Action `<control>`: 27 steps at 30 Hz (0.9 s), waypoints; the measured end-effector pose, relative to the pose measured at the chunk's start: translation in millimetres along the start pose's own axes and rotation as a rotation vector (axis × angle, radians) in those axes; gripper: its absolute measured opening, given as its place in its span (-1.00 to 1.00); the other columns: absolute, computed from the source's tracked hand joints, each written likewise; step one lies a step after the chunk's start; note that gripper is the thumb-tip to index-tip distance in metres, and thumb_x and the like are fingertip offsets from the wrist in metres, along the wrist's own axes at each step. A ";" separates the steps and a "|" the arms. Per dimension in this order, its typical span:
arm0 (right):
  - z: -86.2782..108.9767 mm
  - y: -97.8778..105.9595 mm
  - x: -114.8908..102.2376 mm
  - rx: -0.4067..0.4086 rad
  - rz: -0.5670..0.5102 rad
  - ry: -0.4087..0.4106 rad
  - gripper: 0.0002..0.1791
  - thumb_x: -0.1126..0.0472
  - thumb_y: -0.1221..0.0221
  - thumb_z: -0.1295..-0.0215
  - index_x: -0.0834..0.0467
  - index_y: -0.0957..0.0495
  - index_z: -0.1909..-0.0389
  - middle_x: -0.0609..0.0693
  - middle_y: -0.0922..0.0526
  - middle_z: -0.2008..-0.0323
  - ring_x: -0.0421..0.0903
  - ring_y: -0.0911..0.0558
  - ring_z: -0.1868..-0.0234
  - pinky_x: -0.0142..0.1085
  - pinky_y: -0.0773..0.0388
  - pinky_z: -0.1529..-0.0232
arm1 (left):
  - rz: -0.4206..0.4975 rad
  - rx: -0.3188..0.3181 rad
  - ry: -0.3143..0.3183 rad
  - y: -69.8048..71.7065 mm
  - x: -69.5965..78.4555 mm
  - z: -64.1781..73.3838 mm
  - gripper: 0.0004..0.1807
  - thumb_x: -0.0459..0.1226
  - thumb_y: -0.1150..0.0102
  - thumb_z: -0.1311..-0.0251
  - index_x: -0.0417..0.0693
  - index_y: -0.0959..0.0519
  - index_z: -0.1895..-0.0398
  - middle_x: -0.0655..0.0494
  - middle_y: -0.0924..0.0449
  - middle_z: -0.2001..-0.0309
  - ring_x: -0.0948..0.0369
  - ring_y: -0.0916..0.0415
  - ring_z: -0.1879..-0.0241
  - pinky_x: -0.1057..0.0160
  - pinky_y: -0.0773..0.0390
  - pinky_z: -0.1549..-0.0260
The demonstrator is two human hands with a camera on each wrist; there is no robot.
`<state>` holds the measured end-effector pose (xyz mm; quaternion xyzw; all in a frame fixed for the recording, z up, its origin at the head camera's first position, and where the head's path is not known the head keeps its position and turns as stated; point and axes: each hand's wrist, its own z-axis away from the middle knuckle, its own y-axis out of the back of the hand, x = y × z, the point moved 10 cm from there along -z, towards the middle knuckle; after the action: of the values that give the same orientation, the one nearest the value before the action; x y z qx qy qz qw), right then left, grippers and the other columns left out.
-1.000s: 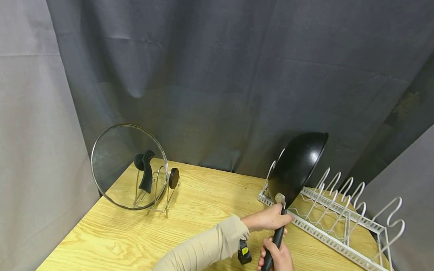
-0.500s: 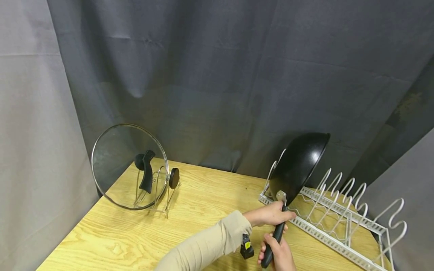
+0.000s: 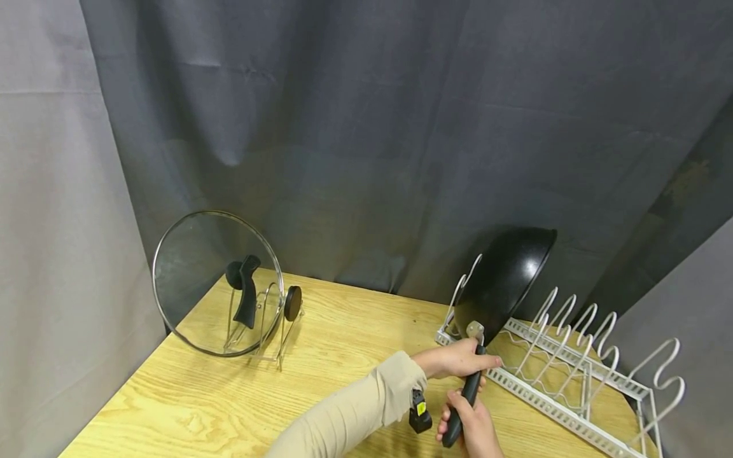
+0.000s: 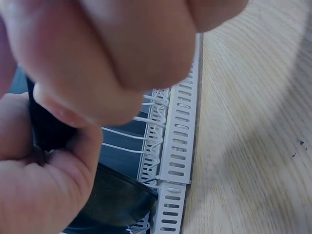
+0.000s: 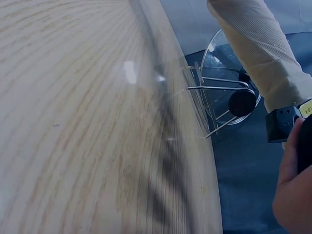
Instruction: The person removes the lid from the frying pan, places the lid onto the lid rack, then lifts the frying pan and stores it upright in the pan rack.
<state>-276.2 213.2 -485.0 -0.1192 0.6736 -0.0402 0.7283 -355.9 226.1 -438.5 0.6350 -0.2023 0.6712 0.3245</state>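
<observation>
A black wok [image 3: 504, 280] stands tilted on its side in the far end of a white wire rack [image 3: 564, 404], its rounded underside toward the left. My left hand [image 3: 458, 357] grips the upper part of the wok's black handle [image 3: 471, 389], close to the metal joint. Lower down, my right hand [image 3: 474, 425] wraps the same handle near its end. In the left wrist view, curled fingers [image 4: 112, 53] fill the foreground and the wok's dark body [image 4: 117, 202] lies against the rack's slotted rail [image 4: 178, 136]. The right wrist view shows little of the right hand [image 5: 297, 200].
On the table's left side, a glass lid [image 3: 197, 299] with a black handle stands upright in a small wire holder [image 3: 280, 340]. Several white wire loops [image 3: 595, 324] rise from the rack, right of the wok. A dark curtain [image 3: 343, 159] hangs behind the wooden table [image 3: 189, 407].
Both hands and the wok's handle have shifted slightly away from me and to the right. The handle's lower end now shows fully in the head view. Both hands keep their grip.
</observation>
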 end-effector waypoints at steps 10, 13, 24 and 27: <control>9.7 -3.1 -15.1 0.105 0.024 -0.060 -0.81 0.19 0.10 -0.42 0.17 -0.24 0.39 -0.05 -0.40 0.60 -0.20 -0.52 0.66 -0.23 -0.59 0.52 | 0.071 -0.074 0.010 -6.0 -3.0 -8.0 -0.69 -0.15 -0.09 -0.31 -0.25 -0.37 0.37 0.03 -0.47 0.68 0.21 -0.47 0.70 0.32 -0.53 0.60; 9.6 -1.7 -13.6 0.092 0.028 -0.067 -0.81 0.18 0.10 -0.42 0.17 -0.25 0.39 -0.05 -0.39 0.59 -0.20 -0.52 0.65 -0.24 -0.59 0.52 | 0.106 -0.092 0.031 -7.9 -6.9 -9.4 -0.66 -0.11 -0.06 -0.33 -0.24 -0.39 0.39 0.03 -0.46 0.66 0.21 -0.48 0.67 0.29 -0.56 0.57; 5.9 0.5 -5.8 0.092 0.045 -0.112 -0.85 0.21 0.14 -0.43 0.20 -0.20 0.32 -0.03 -0.41 0.61 -0.16 -0.54 0.63 -0.20 -0.59 0.47 | 0.129 -0.074 0.054 -8.3 -11.0 -10.2 -0.73 -0.17 -0.07 -0.32 -0.19 -0.28 0.22 0.06 -0.43 0.62 0.21 -0.47 0.68 0.30 -0.54 0.61; 5.2 1.4 -4.3 0.074 0.064 -0.136 -0.86 0.21 0.14 -0.44 0.21 -0.19 0.28 -0.01 -0.42 0.60 -0.13 -0.56 0.60 -0.16 -0.59 0.44 | 0.132 -0.069 0.055 -8.9 -12.4 -11.0 -0.72 -0.17 -0.07 -0.32 -0.18 -0.28 0.21 0.07 -0.43 0.63 0.20 -0.46 0.69 0.31 -0.53 0.62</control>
<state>-271.6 216.1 -480.9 -0.0730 0.6243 -0.0337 0.7770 -357.8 237.7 -453.2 0.5901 -0.2577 0.7009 0.3068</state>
